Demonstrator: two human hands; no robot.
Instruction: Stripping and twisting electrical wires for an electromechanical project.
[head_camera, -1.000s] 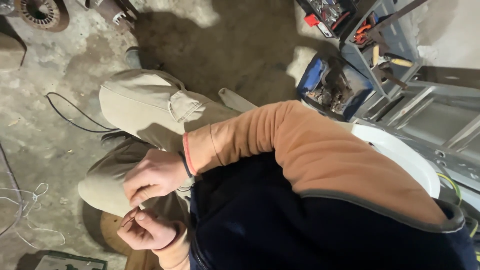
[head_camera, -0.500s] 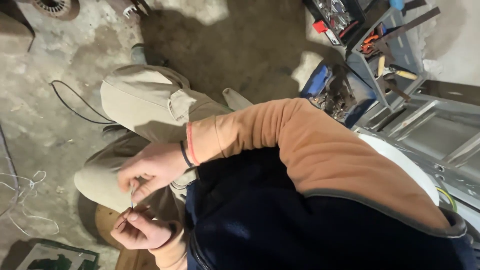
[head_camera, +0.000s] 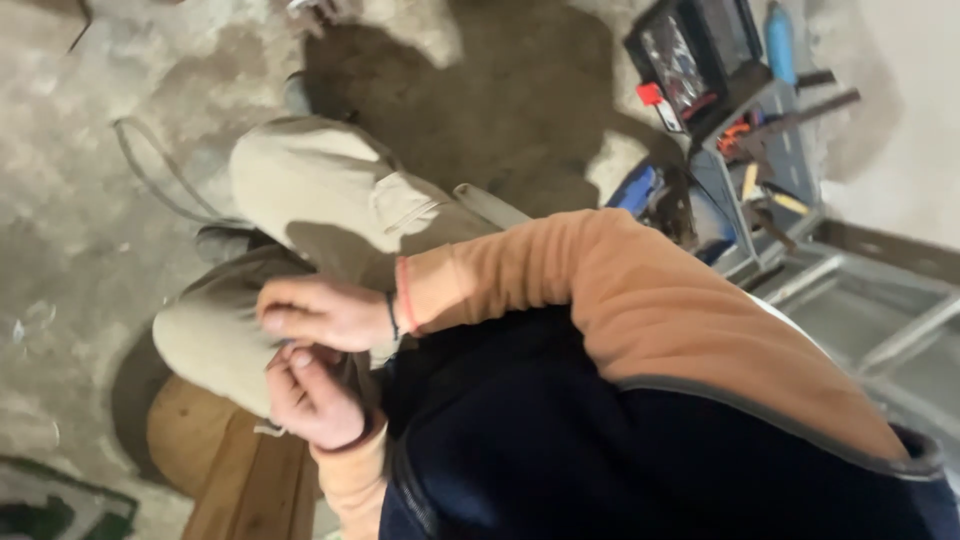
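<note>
My right hand (head_camera: 320, 312) reaches out of an orange sleeve with a red and a dark band at the wrist. Its fingers are curled shut over my beige-trousered knee (head_camera: 300, 190). Just below it, my left hand (head_camera: 310, 400) is closed too, its fingertips touching the underside of the right hand. A thin wire (head_camera: 278, 350) is pinched where the two hands meet; blur hides most of it. My dark blue vest (head_camera: 600, 440) fills the lower right.
A round wooden stool (head_camera: 225, 450) sits under my legs on a rough concrete floor. A dark cable (head_camera: 150, 180) loops at the left. A black tool case (head_camera: 690, 60), a blue bottle (head_camera: 780, 40) and a grey metal rack (head_camera: 800, 200) with tools stand upper right.
The two hands have come closer together, so the length of wire seen between them earlier is now covered. The view has swung, bringing the tool case and rack further into the frame.
</note>
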